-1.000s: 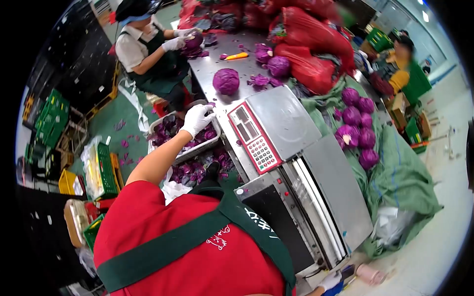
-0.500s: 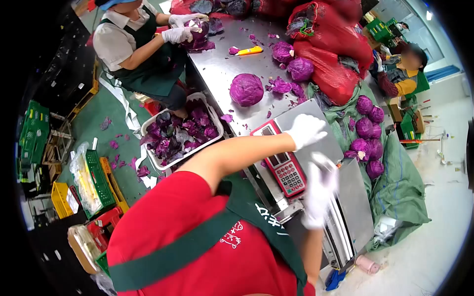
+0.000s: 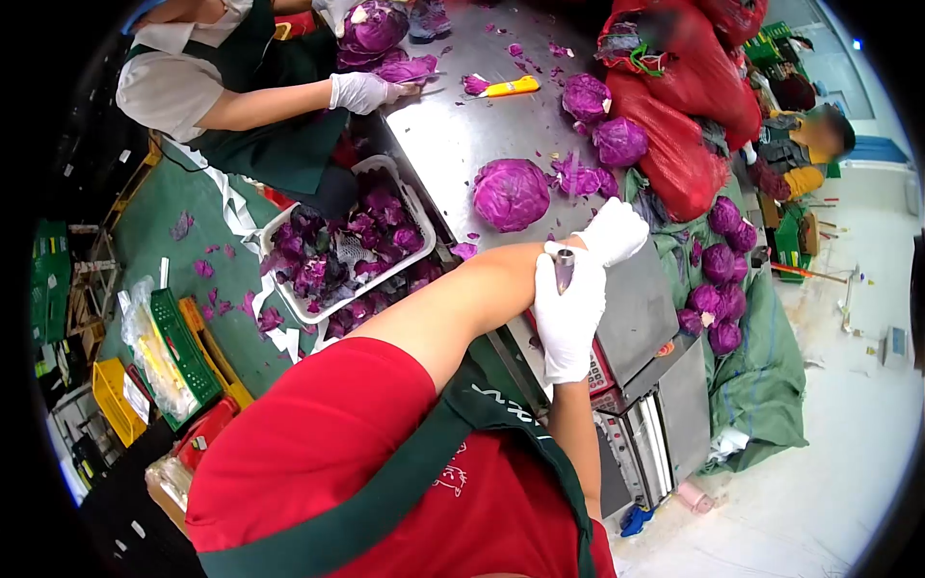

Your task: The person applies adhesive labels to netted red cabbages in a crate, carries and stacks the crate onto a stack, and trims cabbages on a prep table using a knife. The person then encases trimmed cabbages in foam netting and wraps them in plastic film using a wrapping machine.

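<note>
While the right hand (image 3: 570, 323) has its grip folded around a metal-ended handle (image 3: 565, 272), the left hand (image 3: 615, 233), whose grip I cannot make out, is right of a large purple cabbage (image 3: 511, 196) on the surface (image 3: 438, 144).

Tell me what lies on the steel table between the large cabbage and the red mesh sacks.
In the head view, loose purple leaves lie beside the large cabbage, and a smaller cabbage sits close to the red sacks.
</note>
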`<action>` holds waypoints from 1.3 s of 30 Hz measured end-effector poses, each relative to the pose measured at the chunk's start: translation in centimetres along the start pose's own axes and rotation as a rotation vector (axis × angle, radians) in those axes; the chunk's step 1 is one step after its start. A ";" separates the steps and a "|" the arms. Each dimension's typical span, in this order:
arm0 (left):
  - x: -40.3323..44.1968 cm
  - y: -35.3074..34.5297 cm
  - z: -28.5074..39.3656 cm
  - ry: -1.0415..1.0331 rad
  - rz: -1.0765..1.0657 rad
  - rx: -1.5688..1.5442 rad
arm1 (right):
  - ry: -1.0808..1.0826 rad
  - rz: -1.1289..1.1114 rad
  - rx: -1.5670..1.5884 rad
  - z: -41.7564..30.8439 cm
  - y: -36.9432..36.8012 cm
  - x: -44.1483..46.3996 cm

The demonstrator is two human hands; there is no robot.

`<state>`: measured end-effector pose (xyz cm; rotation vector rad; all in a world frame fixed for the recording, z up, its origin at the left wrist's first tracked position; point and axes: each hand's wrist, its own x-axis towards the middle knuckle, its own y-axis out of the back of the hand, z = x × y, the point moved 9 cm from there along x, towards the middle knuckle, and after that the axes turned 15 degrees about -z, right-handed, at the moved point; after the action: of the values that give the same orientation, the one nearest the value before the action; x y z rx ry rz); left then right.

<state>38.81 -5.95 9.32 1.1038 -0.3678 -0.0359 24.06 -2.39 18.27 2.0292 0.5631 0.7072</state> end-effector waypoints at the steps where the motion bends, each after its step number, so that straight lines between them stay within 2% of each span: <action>1: 0.4 -1.1 -0.3 0.013 -0.075 0.022 | -0.100 -0.043 0.093 0.2 -0.3 -0.1; 2: 0.7 -1.5 -0.6 0.017 -0.072 0.025 | -0.203 -0.083 0.186 0.5 -0.6 -0.4; 4: 1.0 -0.5 -1.3 0.024 0.000 0.059 | -0.176 -0.127 0.264 -0.3 -0.5 0.0; 7: 2.1 0.4 -2.9 0.084 -0.002 0.023 | -0.097 -0.034 0.318 0.5 -0.1 0.8; 9: 2.1 1.0 -2.7 0.089 0.026 0.049 | 0.066 -0.023 0.138 0.0 0.5 1.6; 10: 2.2 1.1 -2.6 0.088 0.053 0.065 | 0.076 -0.019 0.143 -0.3 0.9 1.5; 12: 2.5 0.8 -2.5 0.081 0.019 0.043 | -0.114 -0.207 0.331 -0.1 0.1 0.6; 13: 2.6 1.2 -2.4 0.069 0.042 0.055 | -0.141 -0.282 0.406 -0.2 -0.1 0.5; 14: 2.7 1.6 -2.3 0.060 0.064 0.066 | -0.140 -0.285 0.407 0.1 -0.3 0.7; 16: 3.5 1.9 -3.1 0.089 0.075 0.068 | -0.010 -0.096 0.323 0.3 1.1 1.7; 17: 3.9 2.1 -3.5 0.116 0.090 0.072 | 0.072 -0.087 0.170 0.0 1.2 2.6; 18: 3.9 2.1 -3.7 0.119 0.092 0.073 | 0.076 -0.088 0.171 -0.1 1.2 2.6; 20: 3.3 2.7 -3.8 0.078 0.143 0.081 | -0.026 -0.154 0.326 0.0 0.5 2.1; 21: 3.5 2.3 -4.2 0.103 0.062 0.091 | -0.087 -0.202 0.354 -0.3 0.3 1.7; 24: 4.1 3.3 -5.5 0.141 0.069 0.036 | -0.218 -0.232 0.549 0.6 -0.4 1.4; 26: 4.4 3.5 -5.8 0.172 0.079 0.017 | 0.108 0.021 0.105 -1.1 1.9 4.0; 28: 4.3 4.0 -5.3 0.133 0.122 0.043 | 0.071 -0.030 0.132 -0.5 0.9 4.2; 31: 3.2 3.0 -5.6 0.111 0.017 0.046 | -0.017 -0.263 0.321 -2.2 -0.4 2.4; 32: 3.0 3.0 -5.8 0.111 -0.010 0.066 | -0.097 -0.362 0.454 -1.8 -1.3 1.7; 34: 2.6 4.4 -5.2 0.038 0.005 0.121 | -0.223 -0.373 0.899 -1.3 -2.4 0.9; 36: 1.4 5.1 -3.7 -0.088 0.060 0.128 | -0.174 -0.057 0.670 0.6 0.6 0.9; 37: -0.6 5.5 -2.4 -0.175 0.013 0.154 | -0.140 0.097 0.616 2.4 1.8 0.3; 38: -3.1 4.8 -1.6 -0.212 -0.108 0.042 | -0.192 0.152 0.796 3.3 2.7 0.1; 39: -6.3 3.7 -0.6 -0.297 -0.145 0.096 | -0.246 0.122 0.865 4.4 2.5 -0.2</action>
<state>32.50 -2.44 10.63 1.2220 -0.5583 -0.3160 27.14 -6.42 18.36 2.9188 0.6710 0.2724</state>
